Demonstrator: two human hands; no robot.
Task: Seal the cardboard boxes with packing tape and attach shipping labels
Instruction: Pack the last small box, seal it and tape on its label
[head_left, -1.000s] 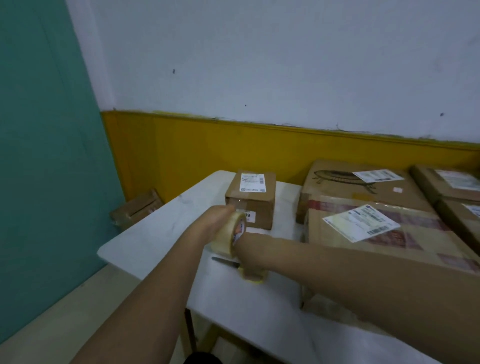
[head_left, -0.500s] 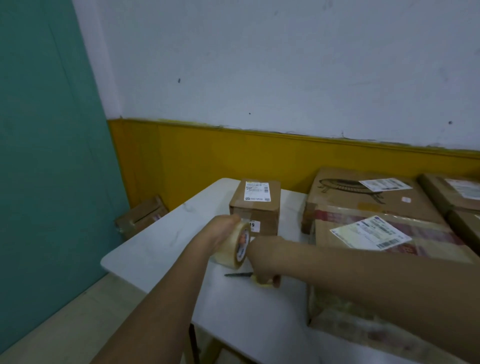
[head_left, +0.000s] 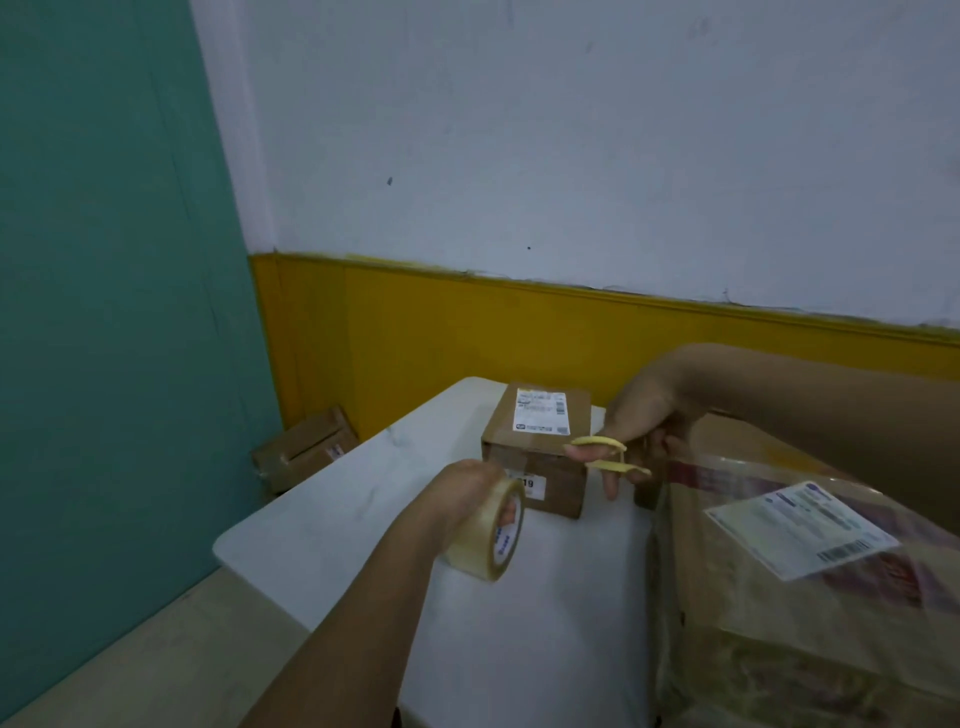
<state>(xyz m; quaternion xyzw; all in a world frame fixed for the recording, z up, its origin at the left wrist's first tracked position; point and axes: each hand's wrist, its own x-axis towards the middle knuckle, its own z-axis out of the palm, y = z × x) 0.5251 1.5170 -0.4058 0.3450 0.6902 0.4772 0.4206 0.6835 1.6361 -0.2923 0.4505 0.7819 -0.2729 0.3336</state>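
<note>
The left hand (head_left: 462, 493) has its fingers curled round a roll of clear packing tape (head_left: 491, 535), held above the white tabletop (head_left: 545, 623). The right hand (head_left: 641, 421) has fingers hooked through the yellow handles of a pair of scissors (head_left: 608, 457); its blades cannot be made out. Just beyond, a small cardboard box (head_left: 535, 457) already carries a shipping label (head_left: 540, 411); the large box (head_left: 805, 597) at right, also labelled, looks taped. How many boxes remain cannot be told.
</note>
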